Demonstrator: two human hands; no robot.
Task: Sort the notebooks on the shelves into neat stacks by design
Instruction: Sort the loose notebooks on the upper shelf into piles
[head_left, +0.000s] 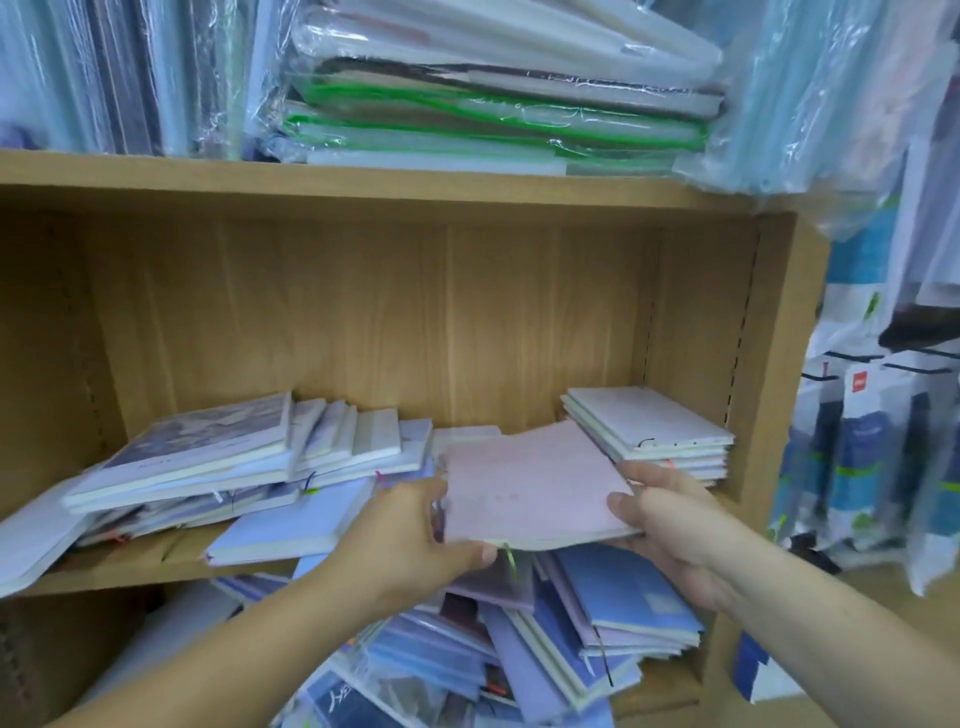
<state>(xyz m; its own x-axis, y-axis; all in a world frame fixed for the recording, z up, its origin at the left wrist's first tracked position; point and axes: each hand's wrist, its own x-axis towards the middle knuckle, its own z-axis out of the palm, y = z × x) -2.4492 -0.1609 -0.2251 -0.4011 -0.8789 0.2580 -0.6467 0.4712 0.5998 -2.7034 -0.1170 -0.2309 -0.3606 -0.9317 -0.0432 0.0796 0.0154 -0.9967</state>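
I hold a pink notebook (524, 483) flat in front of the middle wooden shelf (130, 566). My left hand (415, 535) grips its left edge and my right hand (670, 519) grips its right edge, thumb on the cover. A neat stack of white notebooks (649, 431) sits at the shelf's right end. A loose, leaning pile of blue and lavender notebooks (218, 462) fills the left side, and a lavender notebook (291, 525) lies at the front edge. Jumbled blue and purple notebooks (545, 634) crowd the shelf below.
Plastic-wrapped folders with green edges (493, 104) are piled on the shelf above. Upright wrapped packs (104, 73) stand at the upper left. Packaged goods (872, 457) hang to the right of the shelf's side panel (769, 364).
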